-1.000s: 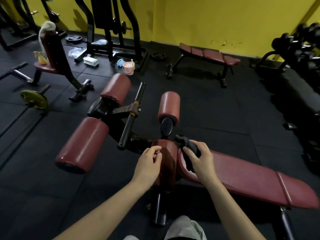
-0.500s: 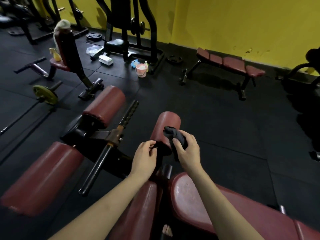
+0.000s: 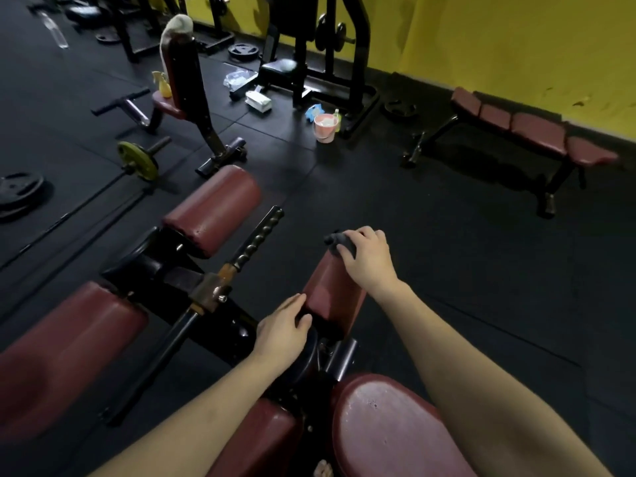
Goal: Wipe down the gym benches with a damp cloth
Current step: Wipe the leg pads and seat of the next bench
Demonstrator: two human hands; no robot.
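I stand at the head end of a maroon gym bench (image 3: 389,418) with several padded rollers. My right hand (image 3: 368,258) presses a dark cloth (image 3: 339,243) onto the far end of the right roller pad (image 3: 332,292). Only a small bunch of the cloth shows beyond my fingers. At the near end of that same roller, where it meets the black hub, rests my left hand (image 3: 284,330), fingers together and nothing in it. Two larger rollers lie to the left, one farther (image 3: 213,210) and one nearer (image 3: 65,352).
A black knurled bar (image 3: 256,237) juts out between the rollers. A pink bucket (image 3: 325,127), a white box (image 3: 258,100) and weight plates lie on the black floor. An upright seat (image 3: 182,74) stands at left, a flat bench (image 3: 530,132) by the yellow wall.
My right hand has slid the cloth forward onto the far end of the right roller. My left hand has opened and settled at the roller's near end. The view has moved forward over the bench.
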